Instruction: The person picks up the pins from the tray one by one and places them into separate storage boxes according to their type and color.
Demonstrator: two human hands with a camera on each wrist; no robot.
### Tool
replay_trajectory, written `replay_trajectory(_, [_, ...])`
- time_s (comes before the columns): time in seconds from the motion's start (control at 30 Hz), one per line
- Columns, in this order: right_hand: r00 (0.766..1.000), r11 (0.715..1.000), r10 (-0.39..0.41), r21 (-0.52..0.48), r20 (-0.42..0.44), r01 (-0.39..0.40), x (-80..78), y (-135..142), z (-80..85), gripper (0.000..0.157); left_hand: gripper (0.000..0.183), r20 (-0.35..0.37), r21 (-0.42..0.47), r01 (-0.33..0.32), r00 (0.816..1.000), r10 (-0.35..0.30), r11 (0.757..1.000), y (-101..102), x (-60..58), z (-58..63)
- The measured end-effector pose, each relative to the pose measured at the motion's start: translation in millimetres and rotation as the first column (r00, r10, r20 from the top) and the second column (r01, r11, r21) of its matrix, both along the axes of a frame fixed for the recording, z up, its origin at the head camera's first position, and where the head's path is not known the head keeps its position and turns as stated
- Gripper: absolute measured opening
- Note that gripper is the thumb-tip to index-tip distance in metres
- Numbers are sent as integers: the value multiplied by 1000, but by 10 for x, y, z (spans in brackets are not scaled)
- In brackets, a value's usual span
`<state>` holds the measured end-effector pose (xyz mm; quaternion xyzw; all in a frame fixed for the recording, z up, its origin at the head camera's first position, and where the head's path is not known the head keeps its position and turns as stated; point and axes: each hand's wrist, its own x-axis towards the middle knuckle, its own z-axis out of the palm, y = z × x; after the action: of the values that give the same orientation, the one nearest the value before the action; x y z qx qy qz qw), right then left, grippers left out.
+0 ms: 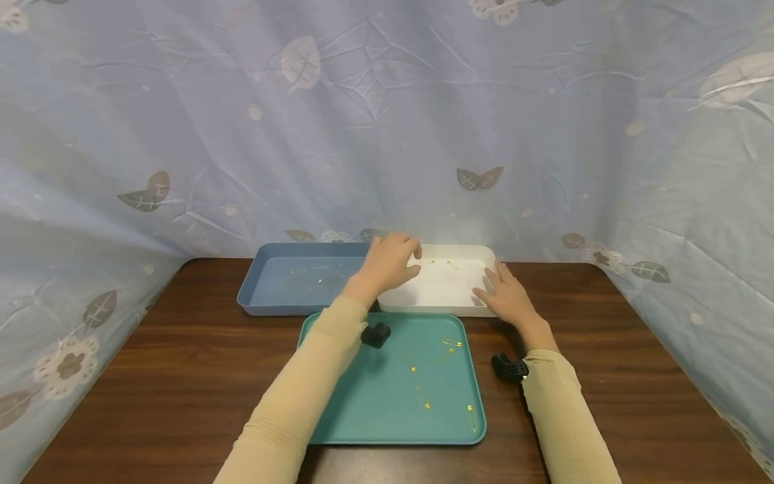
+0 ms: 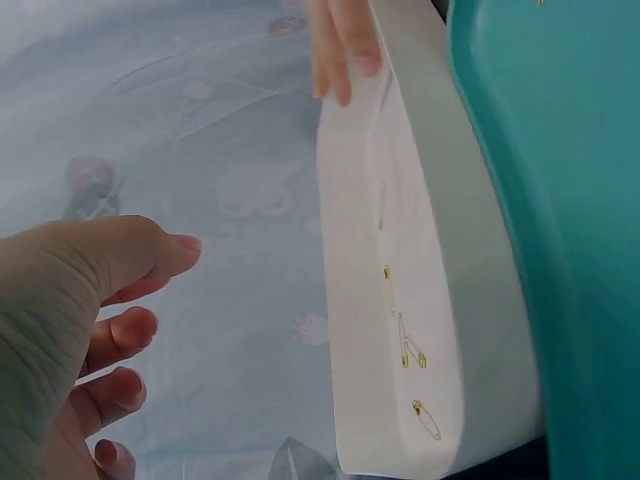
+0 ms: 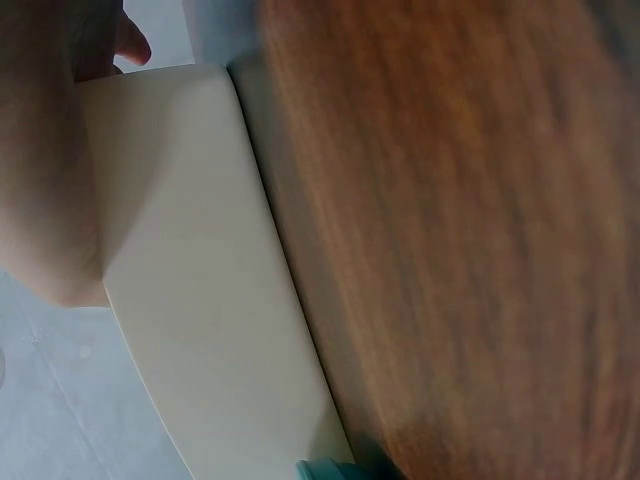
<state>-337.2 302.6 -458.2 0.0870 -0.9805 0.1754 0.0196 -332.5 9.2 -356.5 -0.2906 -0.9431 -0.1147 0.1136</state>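
Note:
My left hand hovers over the left end of a white tray, its fingers loosely bent. In the left wrist view a gap shows between thumb and fingers of the left hand, and nothing is held. My right hand rests at the white tray's right edge, fingers spread over the rim. Several gold safety pins lie inside the white tray. More safety pins are scattered on the green tray in front, mostly on its right half.
A blue tray stands left of the white one, with several small pins in it. All the trays sit on a dark wooden table. A patterned cloth hangs behind the table and along its sides.

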Motion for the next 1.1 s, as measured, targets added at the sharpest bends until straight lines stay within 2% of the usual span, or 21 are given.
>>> replay_trajectory(0.17, [1000,1000,-3,-14,8,3,-4,13,-6,73,18,19,46,-12,1000,11,999,-74,173,-33])
replay_trajectory(0.4, [1000,1000,0,-20,-2,0,-2,8,-5,72,17,-9,64,-27,1000,28,998,-136,370,-245])
replay_trajectory(0.7, [1000,1000,-3,-20,0,3,31,-21,10,71,11,41,111,-58,998,53,992,-209,567,-441])
replay_trajectory(0.9, [1000,1000,1,-21,-1,-1,18,-20,9,72,10,132,158,-30,991,9,987,-236,662,-563])
replay_trajectory(1.1, [1000,1000,2,-16,4,-1,16,-4,2,72,10,236,185,5,970,-49,983,-254,719,-638])
